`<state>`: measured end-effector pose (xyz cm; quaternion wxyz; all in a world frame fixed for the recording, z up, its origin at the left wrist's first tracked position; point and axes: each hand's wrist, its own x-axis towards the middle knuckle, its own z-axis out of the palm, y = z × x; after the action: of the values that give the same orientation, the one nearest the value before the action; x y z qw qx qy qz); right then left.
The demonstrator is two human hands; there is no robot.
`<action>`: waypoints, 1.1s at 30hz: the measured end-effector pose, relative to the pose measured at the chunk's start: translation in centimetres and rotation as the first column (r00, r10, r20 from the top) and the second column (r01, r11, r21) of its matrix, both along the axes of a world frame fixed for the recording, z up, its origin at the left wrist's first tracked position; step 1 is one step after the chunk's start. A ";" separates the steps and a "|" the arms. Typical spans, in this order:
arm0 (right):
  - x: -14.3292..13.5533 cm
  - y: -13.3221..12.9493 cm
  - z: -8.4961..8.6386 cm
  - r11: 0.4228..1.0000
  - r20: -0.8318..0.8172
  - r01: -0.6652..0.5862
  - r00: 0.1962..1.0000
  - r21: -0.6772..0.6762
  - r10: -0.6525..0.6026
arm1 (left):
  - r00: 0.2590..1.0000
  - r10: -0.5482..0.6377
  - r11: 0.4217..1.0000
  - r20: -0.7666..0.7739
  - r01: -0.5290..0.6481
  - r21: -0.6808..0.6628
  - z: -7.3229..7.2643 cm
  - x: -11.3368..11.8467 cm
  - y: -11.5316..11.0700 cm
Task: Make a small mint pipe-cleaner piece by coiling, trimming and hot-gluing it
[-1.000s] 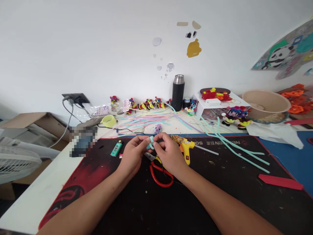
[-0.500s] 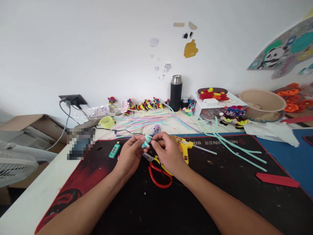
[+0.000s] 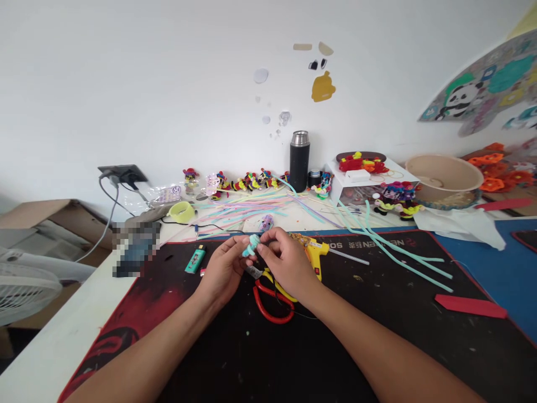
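Note:
Between my two hands is a small bundle of twisted turquoise pipe cleaner (image 3: 252, 244), held above the dark mat. My left hand (image 3: 226, 267) is closed on its left side, thumb and fingers pinching it. From the right, my right hand (image 3: 285, 258) pinches its edge with thumb and forefinger. Under the right hand lie red-handled scissors (image 3: 273, 313), a yellow-handled tool (image 3: 283, 290) and a yellow glue gun (image 3: 318, 258), each partly covered. Just beyond the fingers sits a small purple fuzzy piece (image 3: 266, 223). A teal lighter (image 3: 195, 260) lies left of my left hand.
Loose turquoise pipe cleaners (image 3: 403, 249) stretch across the mat (image 3: 201, 358) at right, near a red strip (image 3: 470, 306). Behind are pastel pipe cleaners (image 3: 239, 210), a black flask (image 3: 299, 162), small figures (image 3: 251, 180), a white box (image 3: 369, 187) and a beige basin (image 3: 444, 172). A fan (image 3: 25, 291) stands left.
The turquoise bundle has turned slightly in my fingers and looks more compact. Both hands keep their pinch in nearly the same place. The whole view has shifted a little.

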<state>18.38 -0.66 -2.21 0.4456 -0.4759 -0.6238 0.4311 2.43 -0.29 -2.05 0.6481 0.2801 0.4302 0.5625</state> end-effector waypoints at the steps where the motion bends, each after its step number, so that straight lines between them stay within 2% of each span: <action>1: 0.0 0.0 0.0 1.000 0.005 -0.004 1.000 -0.005 0.004 | 1.000 0.003 1.000 0.002 -0.003 -0.005 0.0 0.0 0.0; 13: -0.2 0.0 -0.6 0.999 0.047 -0.008 0.999 0.032 0.007 | 0.998 0.042 0.999 -0.041 -0.041 0.019 -0.4 0.5 -0.3; 17: -0.3 0.1 -0.8 0.999 0.065 0.019 0.998 0.036 -0.022 | 0.986 0.093 0.991 -0.139 -0.078 0.105 -0.5 0.7 -0.3; 23: -0.4 -0.1 -0.4 1.000 -0.068 -0.001 0.998 -0.019 0.000 | 0.953 0.110 0.966 -0.281 -0.036 0.255 -0.5 0.1 -0.2; 28: -0.4 -0.2 -0.1 0.997 -0.132 -0.009 0.991 -0.072 -0.001 | 0.888 0.163 0.937 -0.431 -0.002 0.350 0.0 0.1 -0.6; 33: -0.4 -0.1 -0.2 0.996 -0.165 -0.005 0.986 -0.087 -0.009 | 0.833 0.204 0.920 -0.514 0.016 0.391 0.3 0.5 -0.8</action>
<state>17.97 -0.81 -2.39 0.4748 -0.4582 -0.5649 0.4955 2.91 -1.12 -1.76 0.4031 0.5265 0.4928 0.5634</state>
